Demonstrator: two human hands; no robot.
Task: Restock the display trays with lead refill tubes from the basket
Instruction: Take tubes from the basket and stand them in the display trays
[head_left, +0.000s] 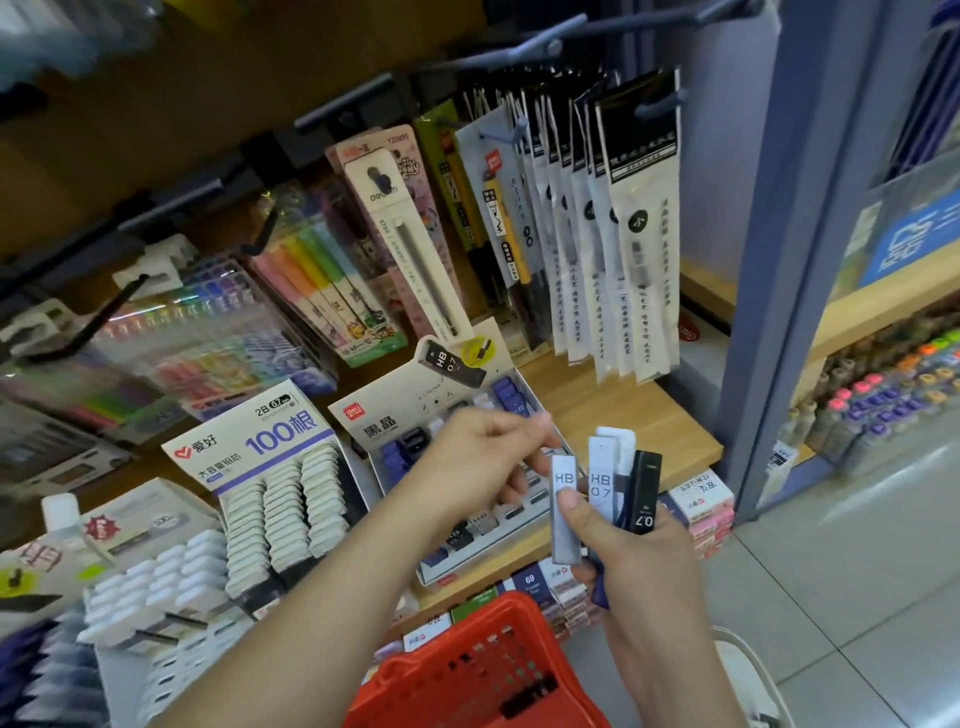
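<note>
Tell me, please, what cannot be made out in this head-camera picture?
- Display tray: head view, middle slots hidden by the left hand.
- Red basket: cut off by the bottom edge; contents mostly out of frame.
- Lead refill tubes: lower ends hidden in the right hand's grip; count unclear.
- Grey HB tube: whether the left hand pinches it is unclear.
- Upper-left shelf: blurred.

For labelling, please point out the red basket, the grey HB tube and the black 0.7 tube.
red basket (447, 691): head view, perforated side wall.
grey HB tube (566, 540): head view, lower part of its body.
black 0.7 tube (644, 488): head view, middle of its body.
</note>
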